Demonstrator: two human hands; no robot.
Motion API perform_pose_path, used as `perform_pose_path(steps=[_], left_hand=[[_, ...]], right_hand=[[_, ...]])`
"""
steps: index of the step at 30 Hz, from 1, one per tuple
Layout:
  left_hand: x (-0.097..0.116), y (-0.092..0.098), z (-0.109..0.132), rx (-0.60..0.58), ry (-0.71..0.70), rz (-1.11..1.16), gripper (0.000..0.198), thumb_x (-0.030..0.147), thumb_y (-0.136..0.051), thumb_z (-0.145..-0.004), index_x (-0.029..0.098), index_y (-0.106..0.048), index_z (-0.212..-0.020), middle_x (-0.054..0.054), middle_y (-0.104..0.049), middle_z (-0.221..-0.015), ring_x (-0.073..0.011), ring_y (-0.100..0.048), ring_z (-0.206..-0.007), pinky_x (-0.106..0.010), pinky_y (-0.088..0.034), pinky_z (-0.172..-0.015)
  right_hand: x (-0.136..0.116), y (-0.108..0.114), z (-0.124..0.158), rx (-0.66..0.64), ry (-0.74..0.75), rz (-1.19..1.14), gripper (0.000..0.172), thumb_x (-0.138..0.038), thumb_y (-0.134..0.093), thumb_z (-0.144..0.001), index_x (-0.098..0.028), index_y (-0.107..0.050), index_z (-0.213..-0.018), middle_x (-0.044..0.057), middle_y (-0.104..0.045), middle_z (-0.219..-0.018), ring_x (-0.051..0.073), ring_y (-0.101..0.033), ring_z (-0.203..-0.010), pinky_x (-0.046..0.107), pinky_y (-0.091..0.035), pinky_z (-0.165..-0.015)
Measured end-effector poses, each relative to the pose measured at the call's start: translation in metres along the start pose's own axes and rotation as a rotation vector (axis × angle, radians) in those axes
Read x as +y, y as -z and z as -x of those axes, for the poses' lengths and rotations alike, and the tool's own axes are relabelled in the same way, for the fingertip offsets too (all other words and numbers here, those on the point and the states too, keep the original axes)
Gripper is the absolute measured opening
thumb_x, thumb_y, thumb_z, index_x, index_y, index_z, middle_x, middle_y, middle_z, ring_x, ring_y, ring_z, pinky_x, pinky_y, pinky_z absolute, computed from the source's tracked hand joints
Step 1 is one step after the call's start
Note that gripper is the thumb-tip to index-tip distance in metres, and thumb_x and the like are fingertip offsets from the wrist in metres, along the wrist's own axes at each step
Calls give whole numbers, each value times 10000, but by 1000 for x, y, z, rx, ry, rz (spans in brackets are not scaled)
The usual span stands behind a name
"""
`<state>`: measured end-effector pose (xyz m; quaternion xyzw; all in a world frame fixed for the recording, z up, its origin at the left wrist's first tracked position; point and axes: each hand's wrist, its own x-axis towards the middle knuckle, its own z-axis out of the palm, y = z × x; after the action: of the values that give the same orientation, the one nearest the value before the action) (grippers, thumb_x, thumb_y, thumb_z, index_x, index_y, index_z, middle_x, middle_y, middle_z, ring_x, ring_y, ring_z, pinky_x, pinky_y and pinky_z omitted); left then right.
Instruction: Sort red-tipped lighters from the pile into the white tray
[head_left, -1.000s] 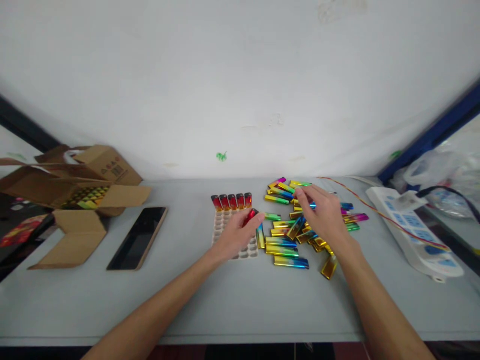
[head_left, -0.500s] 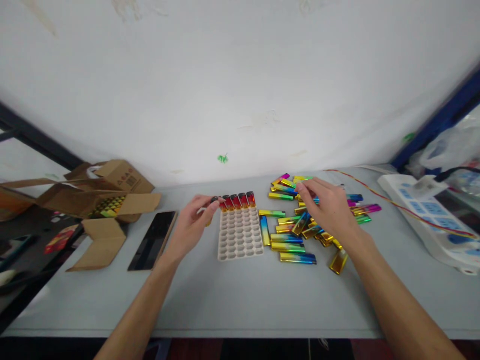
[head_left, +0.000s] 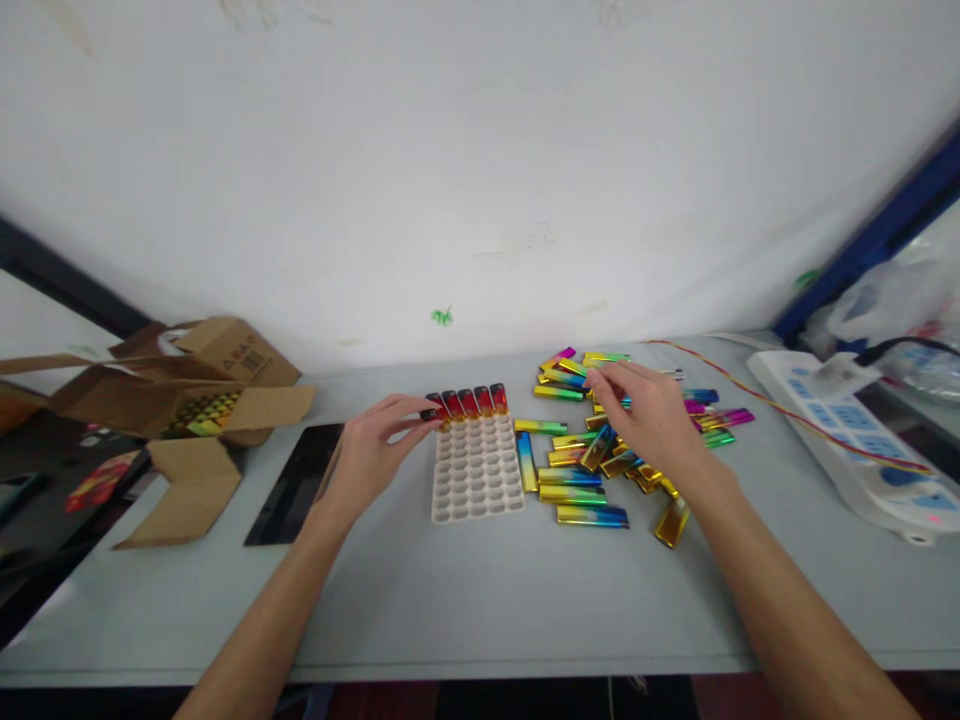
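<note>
Pinching a black-topped lighter (head_left: 429,414) between thumb and fingers, the left hand (head_left: 375,445) is at the far-left corner of the white tray (head_left: 478,475), beside its standing red lighters (head_left: 468,402). The right hand (head_left: 645,415) is over loose metallic lighters (head_left: 572,478) right of the tray; I cannot tell whether it grips one.
</note>
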<state>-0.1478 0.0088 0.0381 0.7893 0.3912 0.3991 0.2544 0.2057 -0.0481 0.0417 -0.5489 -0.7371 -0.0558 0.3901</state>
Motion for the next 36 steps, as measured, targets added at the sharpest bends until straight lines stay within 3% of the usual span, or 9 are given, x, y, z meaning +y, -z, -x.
perform_pose_path(steps=[5, 12, 18, 25, 29, 31, 36], left_hand=[[-9, -1, -3, -21, -14, -111, 312, 463, -711, -943, 194, -791, -1081, -94, -771, -1091, -226, -741, -984, -410, -642, -977], [-3, 3, -12, -85, -9, -216, 392, 548, -668, -950, 201, -790, -1084, -86, -795, -1076, -231, -777, -881, -395, -663, -889], [-5, -9, -3, 70, -91, -342, 364, 521, -601, -995, 229, -773, -1127, -69, -710, -1128, -191, -770, -819, -375, -674, -873], [-31, -16, 3, 10, -132, -367, 388, 485, -572, -1005, 242, -654, -1297, -72, -751, -1135, -209, -773, -818, -377, -663, -828], [-33, -16, 4, 19, -176, -419, 414, 480, -557, -1008, 244, -615, -1344, -64, -773, -1105, -208, -763, -824, -361, -642, -826], [-28, -15, 5, 66, -183, -447, 404, 471, -576, -1002, 241, -619, -1332, -54, -773, -1065, -203, -759, -805, -346, -629, -805], [-13, -15, 11, 346, -189, -533, 332, 389, -660, -976, 228, -637, -1265, -7, -766, -893, -202, -766, -774, -313, -591, -768]], right_hand=[[0, 1, 0, 12, -6, 6, 396, -397, -428, -1106, -223, -596, -793, 46, -658, -746, 203, -593, -682, 335, -410, -671], [3, 7, 0, -14, -55, 28, 374, -370, -439, -1099, -219, -605, -800, 40, -645, -755, 198, -592, -685, 339, -401, -669], [31, 20, 0, 43, -157, 117, 295, -333, -466, -1074, -208, -640, -871, 50, -670, -787, 208, -612, -726, 341, -427, -713], [59, 14, 7, 7, -230, 165, 162, -262, -548, -1018, -187, -688, -987, 72, -701, -877, 229, -655, -820, 345, -481, -795], [71, 3, 12, -117, -261, 203, 150, -229, -595, -990, -181, -730, -1033, 106, -715, -1002, 241, -671, -917, 361, -511, -865], [76, 0, 13, -201, -275, 219, 161, -219, -599, -989, -189, -756, -1011, 106, -720, -1016, 236, -672, -935, 361, -517, -894], [80, -2, -2, -327, -250, 210, 185, -240, -620, -992, -189, -792, -1035, 109, -730, -1039, 227, -671, -968, 355, -511, -932]])
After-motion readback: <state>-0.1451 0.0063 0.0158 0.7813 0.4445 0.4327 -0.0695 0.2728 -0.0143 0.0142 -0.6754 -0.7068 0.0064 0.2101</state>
